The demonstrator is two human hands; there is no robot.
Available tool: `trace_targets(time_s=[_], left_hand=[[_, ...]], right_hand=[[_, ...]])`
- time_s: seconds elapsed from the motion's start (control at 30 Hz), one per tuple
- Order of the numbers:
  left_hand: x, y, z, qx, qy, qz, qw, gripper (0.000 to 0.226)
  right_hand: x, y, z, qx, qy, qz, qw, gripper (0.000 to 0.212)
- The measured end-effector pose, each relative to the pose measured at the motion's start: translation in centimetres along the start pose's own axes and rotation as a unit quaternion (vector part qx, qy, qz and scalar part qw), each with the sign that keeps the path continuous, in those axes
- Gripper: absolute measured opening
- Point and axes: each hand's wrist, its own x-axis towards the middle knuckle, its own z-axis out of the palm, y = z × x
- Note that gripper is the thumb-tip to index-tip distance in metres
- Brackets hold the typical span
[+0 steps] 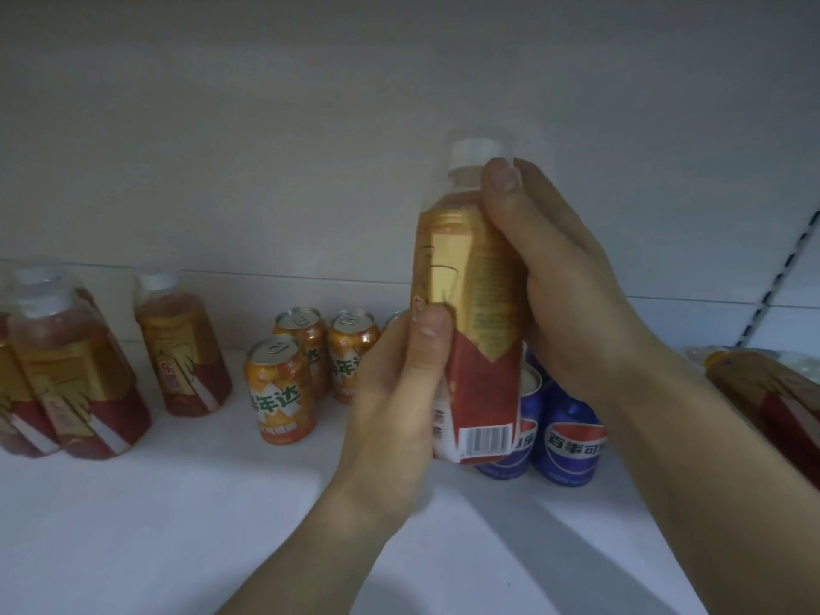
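— What stands at the far left?
— A cluster of bottles with white caps and gold-and-red labels, then a lone bottle near it, all on the white shelf. Next come the orange cans, packed close together.
— And the hands?
— The left hand grips the lower half of the held bottle, thumb pressed on the label's front, fingers curled round behind. The held bottle is upright above the shelf, in front of the blue cans, with its barcode toward the camera. The right hand clasps its upper half, thumb reaching the neck below the white cap, fingers wrapped round the far side.
— Further right?
— Another bottle, tilted and blurred at the edge, below a slotted rail.
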Motion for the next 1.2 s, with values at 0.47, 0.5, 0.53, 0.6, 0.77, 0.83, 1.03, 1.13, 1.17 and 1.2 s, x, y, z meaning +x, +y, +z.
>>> trace_targets(time_s=[0.47, 0.5, 0.53, 0.6, 0.77, 0.83, 1.03, 1.13, 1.17, 1.2], left_hand=[[0.1, -0.1, 0.3, 0.003, 0.004, -0.019, 1.000, 0.046], [0.1, -0.1, 0.3, 0.006, 0.013, -0.016, 1.000, 0.047], [0.0, -0.1, 0.2, -0.003, 0.019, -0.019, 1.000, 0.046], [0.0, 0.1, 0.1, -0.059, 0.001, -0.069, 0.996, 0.050], [-0.2, 0.6, 0.3, -0.077, -0.043, -0.112, 0.990, 0.052], [-0.1, 0.7, 0.4, -0.009, -0.018, -0.067, 0.998, 0.049], [0.0, 0.7, 0.1, -0.101, -0.029, -0.111, 0.988, 0.050], [-0.1, 0.6, -0.2, -0.150, -0.057, -0.129, 0.979, 0.047], [-0.1, 0.6, -0.1, -0.154, -0.055, -0.132, 0.978, 0.048], [-0.1, 0.7, -0.2, -0.155, -0.053, -0.133, 0.978, 0.048]], right_hand=[[0.1, 0.4, -0.4, 0.007, -0.001, -0.017, 1.000, 0.037], [0.0, 0.3, -0.3, -0.005, 0.001, -0.020, 1.000, 0.039], [0.0, 0.3, -0.3, -0.014, 0.000, -0.019, 1.000, 0.042], [0.0, 0.4, -0.3, -0.012, -0.004, -0.006, 1.000, 0.047], [-0.1, -0.1, -0.2, 0.005, 0.020, -0.001, 1.000, 0.040], [-0.2, 0.0, 0.1, -0.030, 0.031, -0.026, 0.999, 0.030], [0.3, 0.6, -0.8, 0.052, -0.015, 0.049, 0.997, 0.052], [0.4, 0.4, -1.4, 0.054, -0.028, 0.043, 0.997, 0.052], [0.4, 0.4, -1.4, 0.052, -0.030, 0.034, 0.998, 0.051], [0.4, 0.3, -1.4, 0.049, -0.030, 0.027, 0.998, 0.050]])
